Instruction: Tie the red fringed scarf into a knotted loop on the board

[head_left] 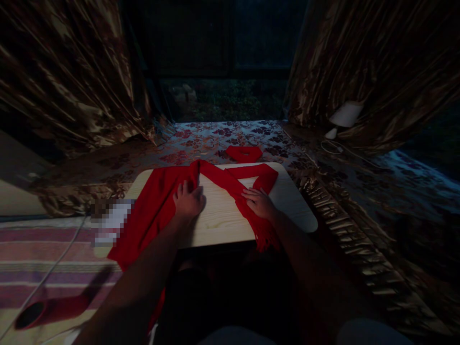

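Note:
A long red scarf (158, 191) lies across a small pale wood-grain table (215, 220). Its wide left part hangs past the near left edge, and its narrower part crosses to the right, ending in a fringe. My left hand (189, 200) rests on the inner edge of the wide part, fingers spread and pointing forward. On the narrow part, above the fringe, my right hand (260, 202) lies flat with its fingers stretched to the left. A folded loop of red cloth (244, 153) shows beyond the table's far edge; whether it joins the scarf I cannot tell.
A red hair dryer (53, 309) and a white cable lie on the striped cloth (21, 249) at left. Behind the table is a patterned ledge (204, 139) under a dark window. A white lamp (347, 114) with its cord stands at right. Curtains hang on both sides.

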Demonstrator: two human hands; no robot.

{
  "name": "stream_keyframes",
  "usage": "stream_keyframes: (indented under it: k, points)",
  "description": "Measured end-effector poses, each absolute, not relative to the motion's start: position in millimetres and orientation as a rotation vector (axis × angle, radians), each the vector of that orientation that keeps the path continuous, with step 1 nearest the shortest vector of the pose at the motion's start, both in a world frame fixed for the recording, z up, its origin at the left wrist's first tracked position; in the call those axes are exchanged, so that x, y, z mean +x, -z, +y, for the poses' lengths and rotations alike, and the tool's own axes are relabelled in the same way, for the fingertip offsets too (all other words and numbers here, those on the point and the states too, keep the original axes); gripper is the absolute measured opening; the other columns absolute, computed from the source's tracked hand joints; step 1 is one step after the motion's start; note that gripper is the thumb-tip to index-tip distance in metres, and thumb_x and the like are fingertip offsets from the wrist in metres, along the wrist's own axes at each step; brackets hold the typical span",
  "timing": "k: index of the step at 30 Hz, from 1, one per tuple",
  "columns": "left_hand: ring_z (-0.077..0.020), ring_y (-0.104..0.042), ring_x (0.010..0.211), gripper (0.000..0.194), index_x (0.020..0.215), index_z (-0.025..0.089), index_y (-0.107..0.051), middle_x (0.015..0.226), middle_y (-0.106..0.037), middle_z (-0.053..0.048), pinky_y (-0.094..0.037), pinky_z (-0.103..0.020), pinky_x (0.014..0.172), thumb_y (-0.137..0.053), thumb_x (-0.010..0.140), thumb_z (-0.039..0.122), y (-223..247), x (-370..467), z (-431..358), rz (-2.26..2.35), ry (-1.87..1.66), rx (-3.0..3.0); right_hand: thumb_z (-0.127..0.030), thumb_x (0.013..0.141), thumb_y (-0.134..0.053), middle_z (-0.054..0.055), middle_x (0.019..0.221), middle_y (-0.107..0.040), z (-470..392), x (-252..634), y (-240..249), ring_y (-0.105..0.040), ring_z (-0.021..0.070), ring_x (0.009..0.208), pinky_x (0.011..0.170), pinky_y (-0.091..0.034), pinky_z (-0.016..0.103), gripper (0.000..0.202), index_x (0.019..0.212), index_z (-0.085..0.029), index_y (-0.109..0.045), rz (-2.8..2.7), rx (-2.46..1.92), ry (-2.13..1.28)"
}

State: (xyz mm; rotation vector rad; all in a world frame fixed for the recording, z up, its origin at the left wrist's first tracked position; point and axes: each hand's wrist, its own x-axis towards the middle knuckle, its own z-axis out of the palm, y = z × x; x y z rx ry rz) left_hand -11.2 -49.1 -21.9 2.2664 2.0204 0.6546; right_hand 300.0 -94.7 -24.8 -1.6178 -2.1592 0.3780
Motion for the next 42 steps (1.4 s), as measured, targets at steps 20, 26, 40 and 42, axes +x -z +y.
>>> stream_keyframes:
  k: [20, 26, 40, 42]
  points:
    - [-0.0195, -0.071, 0.066, 0.021, 0.106, 0.014, -0.058, 0.082, -0.069, -0.009, -0.057, -0.031, 0.059, -0.044, 0.095, 0.024, -11.8, -23.7, -28.2, 1.275, -1.166, 0.47, -0.023, 0.094, -0.053, 0.001, 0.145, -0.06, -88.9, 303.8, 35.1, -0.05, 0.0225, 0.139, 0.121, -0.023, 0.055, 0.039, 0.129, -0.031, -0.069, -2.114, -1.549, -0.363]
    - [-0.018, -0.07, 0.066, 0.055, 0.139, 0.023, -0.048, 0.09, -0.072, -0.006, -0.057, -0.03, 0.062, -0.061, 0.086, 0.027, 15.4, -9.3, -58.3, 1.663, -1.228, 1.195, -0.023, 0.094, -0.052, 0.001, 0.144, -0.06, -88.6, 303.2, 35.8, -0.05, 0.0215, 0.139, 0.121, -0.023, 0.054, 0.04, 0.13, -0.031, -0.068, -2.107, -1.566, -0.347]
    - [-0.0265, -0.049, 0.138, 0.052, 0.149, 0.017, -0.047, 0.146, -0.058, -0.014, -0.036, -0.05, 0.117, -0.032, 0.104, 0.039, 39.3, -2.5, -93.0, 1.449, -0.738, 2.523, -0.026, 0.094, -0.052, 0.0, 0.147, -0.058, -113.4, 249.8, 29.9, -0.046, 0.0225, 0.142, 0.122, -0.02, 0.058, 0.039, 0.13, -0.03, -0.068, -2.002, -1.692, -0.325]
    - [-0.0265, -0.049, 0.138, 0.054, 0.151, 0.018, -0.044, 0.147, -0.056, -0.015, -0.036, -0.049, 0.117, -0.034, 0.104, 0.041, 36.3, -2.8, -94.4, 1.439, -0.747, 2.525, -0.03, 0.096, -0.052, 0.0, 0.147, -0.058, -119.5, 232.4, 28.4, -0.045, 0.0226, 0.143, 0.123, -0.019, 0.058, 0.039, 0.131, -0.032, -0.068, -2.017, -1.683, -0.335]
